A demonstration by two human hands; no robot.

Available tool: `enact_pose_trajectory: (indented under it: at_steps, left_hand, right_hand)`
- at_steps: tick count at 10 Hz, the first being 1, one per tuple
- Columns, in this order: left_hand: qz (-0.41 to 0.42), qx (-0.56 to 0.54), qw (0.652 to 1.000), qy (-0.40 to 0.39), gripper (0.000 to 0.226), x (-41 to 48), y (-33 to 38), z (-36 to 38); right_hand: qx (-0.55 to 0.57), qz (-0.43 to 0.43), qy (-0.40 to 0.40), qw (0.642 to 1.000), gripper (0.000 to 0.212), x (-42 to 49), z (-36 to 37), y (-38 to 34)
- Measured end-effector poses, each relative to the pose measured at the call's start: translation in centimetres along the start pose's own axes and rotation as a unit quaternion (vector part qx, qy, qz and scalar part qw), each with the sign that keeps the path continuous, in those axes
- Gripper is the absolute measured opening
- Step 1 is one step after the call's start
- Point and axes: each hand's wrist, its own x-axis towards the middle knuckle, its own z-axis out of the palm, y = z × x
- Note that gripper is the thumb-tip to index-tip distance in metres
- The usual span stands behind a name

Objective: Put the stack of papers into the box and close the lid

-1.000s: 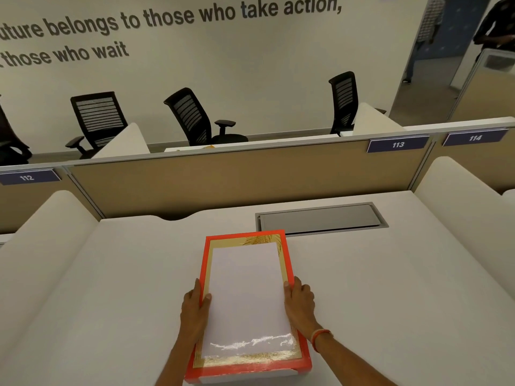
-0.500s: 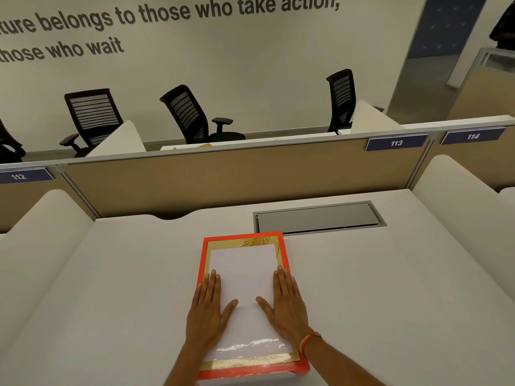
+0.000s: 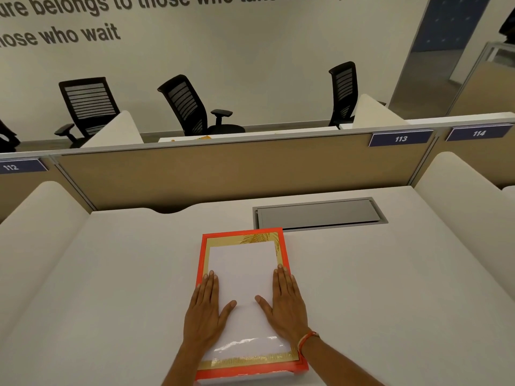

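Both hands, left [image 3: 206, 310] and right [image 3: 284, 305], lie open and flat on the stack of papers [image 3: 242, 274] inside the orange box [image 3: 201, 260] on the counter [image 3: 111, 288]. Partition tags read 112 [image 3: 11, 167], 113 [image 3: 400, 139], 114 [image 3: 478, 133]; the wall lettering [image 3: 78, 34] reads "who wait".

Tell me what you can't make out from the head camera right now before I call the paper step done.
- Lid: none visible in the head view; whether it lies out of frame cannot be told.
- Stack of papers: its thickness and side edges are hidden by the left hand and right hand lying flat on it.
- Box: its near wall is cut off by the bottom edge.
- Box depth: not judgeable from above.
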Motion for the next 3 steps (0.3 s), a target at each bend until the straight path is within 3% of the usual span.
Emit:
enact_pose_trajectory:
  at_steps: [3]
  left_hand:
    - [-0.017, -0.015, 1.0, -0.007, 0.099, 1.1, 2.2, -0.7]
  right_hand:
    - [0.043, -0.005, 0.003, 0.999, 0.101, 0.5, -1.8, 1.1]
